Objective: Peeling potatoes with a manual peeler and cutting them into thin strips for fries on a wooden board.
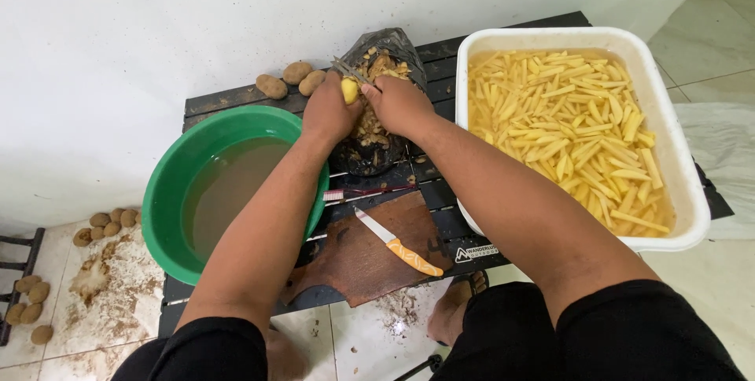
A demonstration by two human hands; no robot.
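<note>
My left hand grips a partly peeled yellow potato over a black bag of peelings. My right hand holds a metal peeler against the potato's top. Both hands hover above the bag at the back of a low black slatted table. An orange-handled knife lies on a dark wooden cutting board near the front edge.
A green basin of murky water stands at the left. A white tub of cut potato sticks in water stands at the right. Three unpeeled potatoes lie at the table's back. More potatoes lie on the floor at left.
</note>
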